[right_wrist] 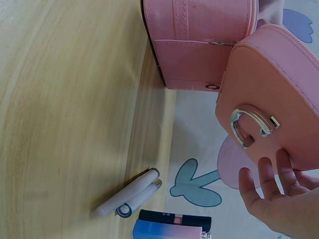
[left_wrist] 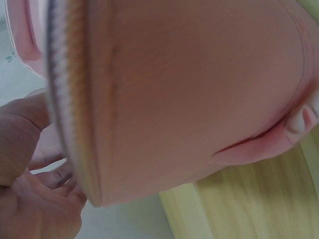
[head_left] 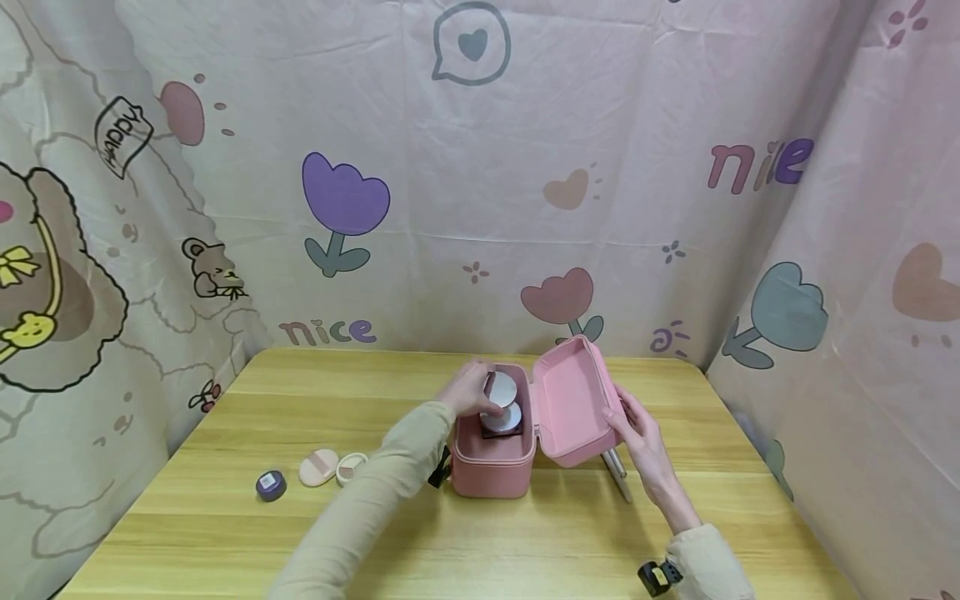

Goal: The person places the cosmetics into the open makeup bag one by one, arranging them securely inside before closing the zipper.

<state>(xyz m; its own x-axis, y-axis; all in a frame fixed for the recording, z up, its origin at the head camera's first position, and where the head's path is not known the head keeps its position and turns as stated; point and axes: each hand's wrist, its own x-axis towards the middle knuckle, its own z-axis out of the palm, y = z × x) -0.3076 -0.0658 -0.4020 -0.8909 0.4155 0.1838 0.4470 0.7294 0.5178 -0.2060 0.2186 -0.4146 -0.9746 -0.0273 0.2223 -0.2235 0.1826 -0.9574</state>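
Note:
A pink cosmetic case (head_left: 491, 479) stands on the table with its lid (head_left: 573, 408) swung out to the right. My left hand (head_left: 468, 390) reaches over the left rim into the case. Its thumb and fingers grip a round white-faced item (head_left: 504, 388); a second white disc (head_left: 504, 417) with a dark base shows just in front of it. In the left wrist view the case wall (left_wrist: 199, 89) hides what the fingers hold. My right hand (head_left: 643, 442) holds the lid's outer edge, thumb on the rim and fingers on the outside, near the carry handle (right_wrist: 254, 122).
Left of the case lie a dark purple round jar (head_left: 271, 485), a pale powder puff (head_left: 318, 467) and a smaller round puff (head_left: 351, 467). Silvery tubes (head_left: 618, 475) lie behind the lid. A blue-and-pink box (right_wrist: 164, 230) and a dark tube (right_wrist: 194, 221) sit beside them.

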